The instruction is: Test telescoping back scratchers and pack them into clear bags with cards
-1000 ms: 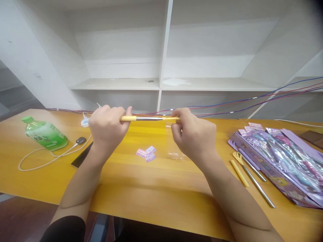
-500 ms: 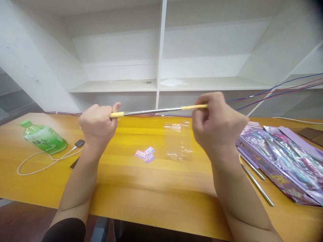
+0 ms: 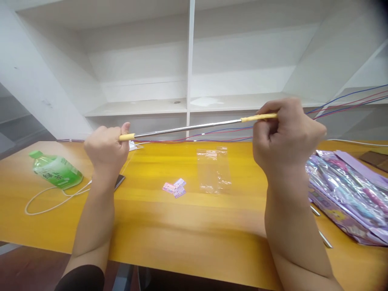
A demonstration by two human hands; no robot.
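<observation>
A thin silver telescopic rod (image 3: 188, 128) with yellow ends stretches between my two hands above the table, its right end slightly higher. My left hand (image 3: 107, 147) is closed around the short yellow piece at the left end, thumb raised. The twisted yellow piece at the other end is gripped by my right hand (image 3: 285, 141), its fingers curled in. Below the rod, small pink and purple cards (image 3: 175, 188) lie overlapping on the table, and clear plastic bags (image 3: 212, 169) lie flat to their right.
A green bottle (image 3: 56, 169) lies at the left by a white cable (image 3: 39, 212) and a dark phone (image 3: 119, 182). At the right are a purple pouch (image 3: 342, 214), wrapped items and metal rods (image 3: 325, 239). White shelves (image 3: 136, 107) stand behind the wooden table (image 3: 188, 238).
Both hands have moved apart, my right hand further to the right and up, my left hand slightly left. A longer silver section of the rod now shows between them.
</observation>
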